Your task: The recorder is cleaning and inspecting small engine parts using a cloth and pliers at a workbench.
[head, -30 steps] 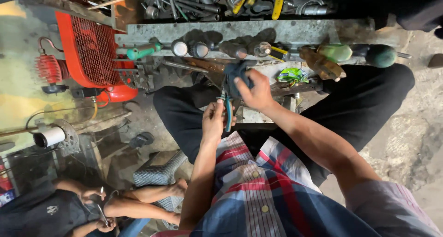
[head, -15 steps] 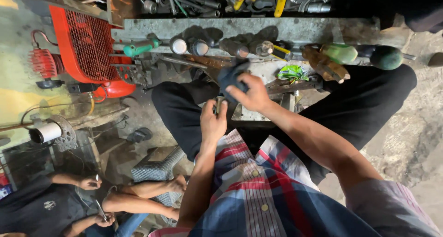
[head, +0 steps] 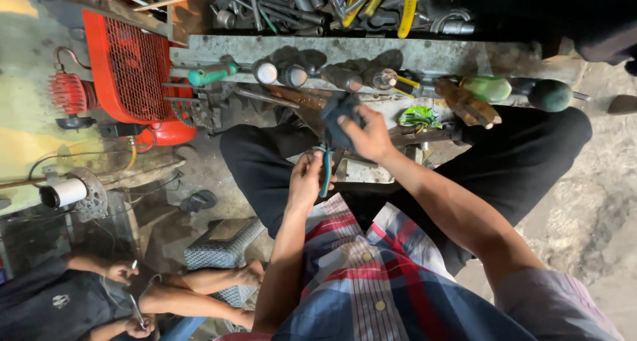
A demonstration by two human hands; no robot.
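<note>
Although the red machine with its wire grille fills the far left and dwarfs everything else, the work sits in the middle, between the seated person's black-trousered knees. Beyond them runs a grey concrete ledge lined with screwdrivers, and behind that a dark tray heaped with sockets, wrenches and yellow-handled pliers. At the near left, another person's hands are busy with a thin tool of their own, well apart from this job.

The right hand is closed over a dark blue-grey rag, fingers curled round it and pressing it down on whatever lies beneath; that part is hidden, so I cannot tell what it is. The left hand, just nearer, is wrapped round the teal handles of a pair of pliers, which point down toward the lap.

To my eye this is best done by keeping the rag bunched tight so it does not slip, with the pliers held steady and close alongside. The rag looks limp, crumpled and grimy, darker at its folds.
</note>
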